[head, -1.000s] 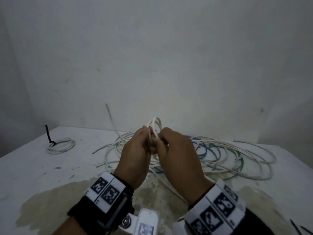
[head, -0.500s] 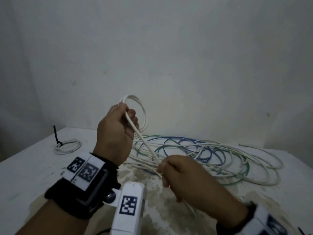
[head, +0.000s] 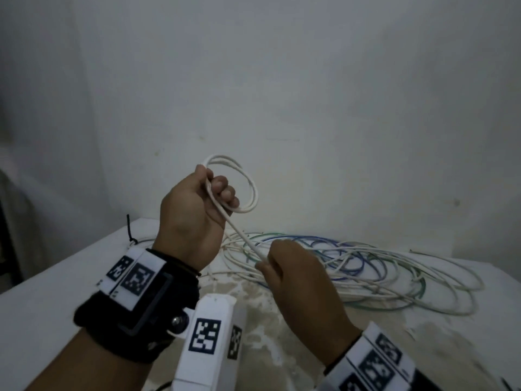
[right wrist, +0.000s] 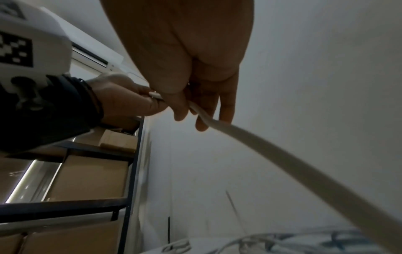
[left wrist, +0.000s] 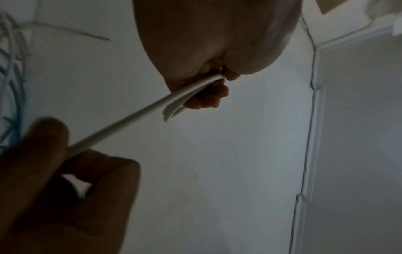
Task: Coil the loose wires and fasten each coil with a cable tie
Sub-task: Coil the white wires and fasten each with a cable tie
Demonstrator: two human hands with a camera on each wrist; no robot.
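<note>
My left hand (head: 197, 210) is raised above the table and grips a small coil of white wire (head: 248, 190), a few loops standing out past the fingers. From the coil a white strand (head: 245, 241) runs taut down to my right hand (head: 293, 275), which pinches it between thumb and fingers. In the left wrist view the white wire (left wrist: 130, 120) leaves my curled left fingers (left wrist: 206, 98) toward the right hand (left wrist: 54, 171). In the right wrist view the strand (right wrist: 261, 144) passes through the right fingers (right wrist: 202, 110).
A loose tangle of white, blue and green wires (head: 366, 266) lies on the white table (head: 42, 311) behind my hands. A tied coil with a black cable tie (head: 129, 230) sits at the far left, partly hidden by my left wrist. A wall stands close behind.
The hands, together at the coil a second ago, have parted: my left hand rose with the coil and my right hand slid down along the strand.
</note>
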